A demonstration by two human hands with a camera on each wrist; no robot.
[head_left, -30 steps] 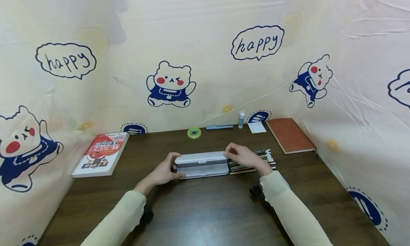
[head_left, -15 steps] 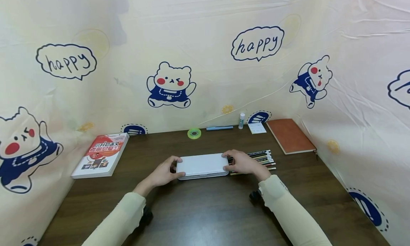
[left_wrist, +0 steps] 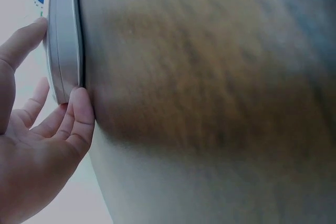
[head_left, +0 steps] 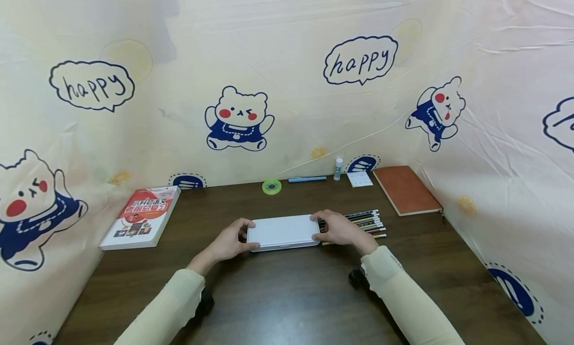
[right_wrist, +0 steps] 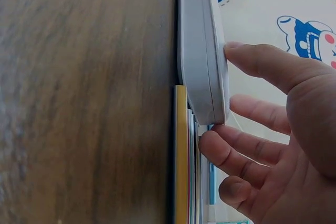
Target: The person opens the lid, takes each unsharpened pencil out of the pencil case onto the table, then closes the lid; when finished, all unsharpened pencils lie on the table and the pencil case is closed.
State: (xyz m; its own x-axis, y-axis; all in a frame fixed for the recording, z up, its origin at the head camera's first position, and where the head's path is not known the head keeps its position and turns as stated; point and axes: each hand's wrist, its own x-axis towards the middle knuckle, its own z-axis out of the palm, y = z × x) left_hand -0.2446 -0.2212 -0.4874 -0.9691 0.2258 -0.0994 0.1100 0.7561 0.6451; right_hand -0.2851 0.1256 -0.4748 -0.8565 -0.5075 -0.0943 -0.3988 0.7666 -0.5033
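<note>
Head view: both hands, left hand (head_left: pixel 229 242) and right hand (head_left: pixel 339 228), pinch the closed pencil case (head_left: pixel 283 232) ends.

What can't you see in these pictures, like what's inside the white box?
- Inside of the white box: its shut lid hides it in every view.
- Pencils: the right hand covers their near ends in the head view.
- Writing on the red book: too small.
- Left wrist view: the table is blurred.
</note>
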